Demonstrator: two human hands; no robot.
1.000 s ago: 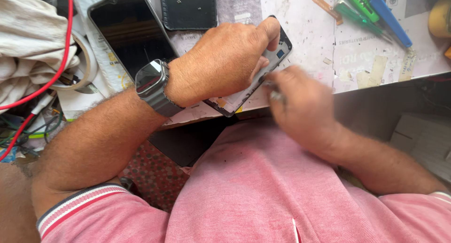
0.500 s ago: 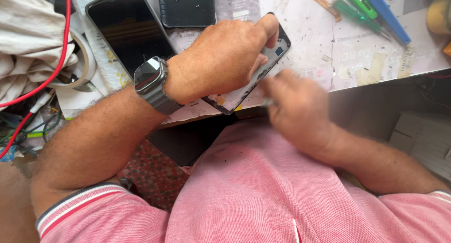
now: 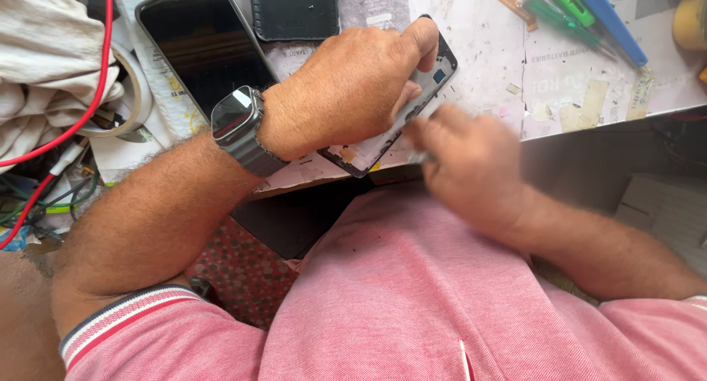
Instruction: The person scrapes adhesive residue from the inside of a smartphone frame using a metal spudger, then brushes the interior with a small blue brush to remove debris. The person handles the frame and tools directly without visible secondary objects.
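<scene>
Phone frame [image 3: 423, 94] under left hand [image 3: 346, 90]

Left hand [image 3: 346, 94] lies palm-down, fingers [image 3: 421, 39] curled; right hand [image 3: 471, 164] is blurred.

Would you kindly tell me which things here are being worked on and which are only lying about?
In use:
left hand pressing down the opened phone frame
right hand, blurred, at the frame's edge

Lying about:
dark phone
black back cover
green and blue tools
tape roll
red cable
</scene>
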